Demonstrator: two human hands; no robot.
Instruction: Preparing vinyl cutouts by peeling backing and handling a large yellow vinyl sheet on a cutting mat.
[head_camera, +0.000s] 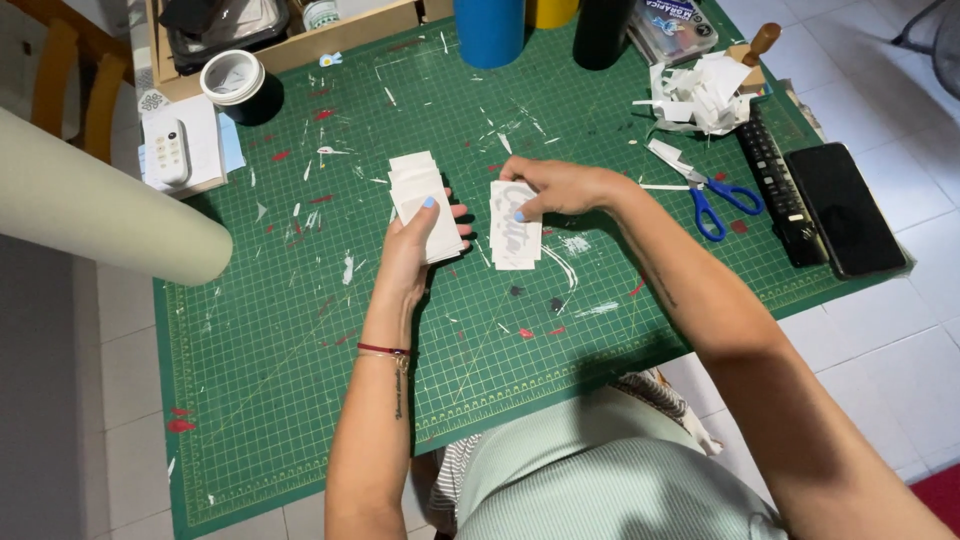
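The left hand is closed around a stack of white slips, thumb lying across the top slip and the fingers underneath, held just above the green cutting mat a little left of centre. The right hand is pinched narrowly on the far end of a second pile of white slips, the top one bearing a pale grey cut design; this pile lies flat on the mat, just right of the held stack and apart from it. The lower slips of that pile are fanned slightly at the near edge, so alignment is imperfect. To carry out the sorting well, in my judgement the right hand should press only at the pile's far edge so the printed face stays visible, and square the near corners before another slip goes on; the left thumb should feed one slip at a time, since the sheets look thin and may cling together. Whether the held stack carries the same design cannot be told from this angle. Blue-handled scissors lie open on the mat to the right, near a heap of white paper offcuts; both are well apart from the piles. A dark phone rests at the right edge.
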